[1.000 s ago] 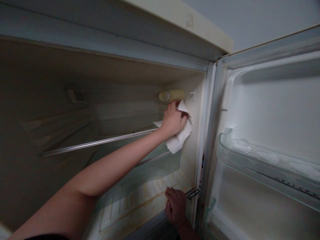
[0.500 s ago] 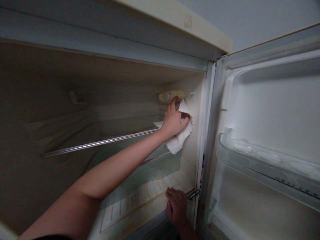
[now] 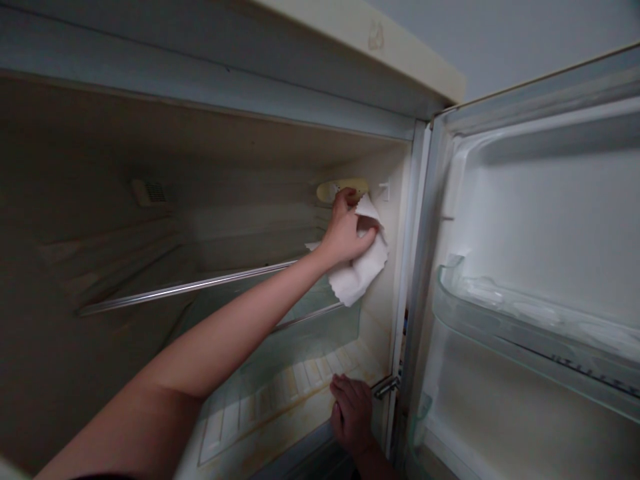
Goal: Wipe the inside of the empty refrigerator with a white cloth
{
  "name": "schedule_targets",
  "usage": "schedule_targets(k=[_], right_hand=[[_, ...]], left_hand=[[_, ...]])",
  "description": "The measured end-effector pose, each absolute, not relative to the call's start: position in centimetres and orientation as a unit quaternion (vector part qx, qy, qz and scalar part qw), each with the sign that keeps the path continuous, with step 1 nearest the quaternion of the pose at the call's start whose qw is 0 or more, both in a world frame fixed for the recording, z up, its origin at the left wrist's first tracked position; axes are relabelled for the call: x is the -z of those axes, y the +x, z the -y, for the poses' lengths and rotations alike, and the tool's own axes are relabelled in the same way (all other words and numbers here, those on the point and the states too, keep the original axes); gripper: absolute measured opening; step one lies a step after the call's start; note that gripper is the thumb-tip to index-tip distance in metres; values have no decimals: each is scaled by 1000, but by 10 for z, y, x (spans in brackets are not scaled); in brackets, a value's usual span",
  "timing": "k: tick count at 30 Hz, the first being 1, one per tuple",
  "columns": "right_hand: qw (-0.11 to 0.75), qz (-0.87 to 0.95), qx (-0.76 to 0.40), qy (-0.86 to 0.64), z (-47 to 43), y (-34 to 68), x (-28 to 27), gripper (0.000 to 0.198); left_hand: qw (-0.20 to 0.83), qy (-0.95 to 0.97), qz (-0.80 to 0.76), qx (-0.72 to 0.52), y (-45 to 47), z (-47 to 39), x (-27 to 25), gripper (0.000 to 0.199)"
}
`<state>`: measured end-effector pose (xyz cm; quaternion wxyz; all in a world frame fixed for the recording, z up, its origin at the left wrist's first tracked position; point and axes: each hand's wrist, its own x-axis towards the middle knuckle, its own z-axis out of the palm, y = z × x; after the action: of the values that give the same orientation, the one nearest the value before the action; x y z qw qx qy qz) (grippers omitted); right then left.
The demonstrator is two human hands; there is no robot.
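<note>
Possible trouble in an open fridge (image 3: pixel 210 73): cloth (image 3: pixel 363 270) catching on the shelf (image 3: pixel 190 288) end, or the yellow dial (image 3: pixel 327 192) nudged off its setting by fingertips already against it. From left: shelf rail across the dim cavity; left hand (image 3: pixel 345 230) clamped on the bunched white cloth, pressing it to the right inner wall just below the dial; right hand (image 3: pixel 353 413) lower down, fingers loosely bent on the floor's front edge beside the hinge, gripping nothing; door (image 3: pixel 525 200) swung wide.
</note>
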<state>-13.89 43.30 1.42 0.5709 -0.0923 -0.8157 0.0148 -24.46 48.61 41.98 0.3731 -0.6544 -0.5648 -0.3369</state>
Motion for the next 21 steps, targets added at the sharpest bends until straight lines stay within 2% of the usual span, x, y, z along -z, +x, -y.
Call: schedule_targets(k=[9, 17, 21], right_hand=[[572, 815, -10, -90, -434, -140, -11, 38], [571, 816, -11, -89, -434, -139, -13, 38], [581, 809, -12, -89, -434, -139, -15, 39]], left_hand=[[358, -641, 573, 365, -246, -492, -424, 18], [341, -618, 605, 368, -245, -492, -428, 25], [300, -621, 587, 424, -246, -495, -431, 22]])
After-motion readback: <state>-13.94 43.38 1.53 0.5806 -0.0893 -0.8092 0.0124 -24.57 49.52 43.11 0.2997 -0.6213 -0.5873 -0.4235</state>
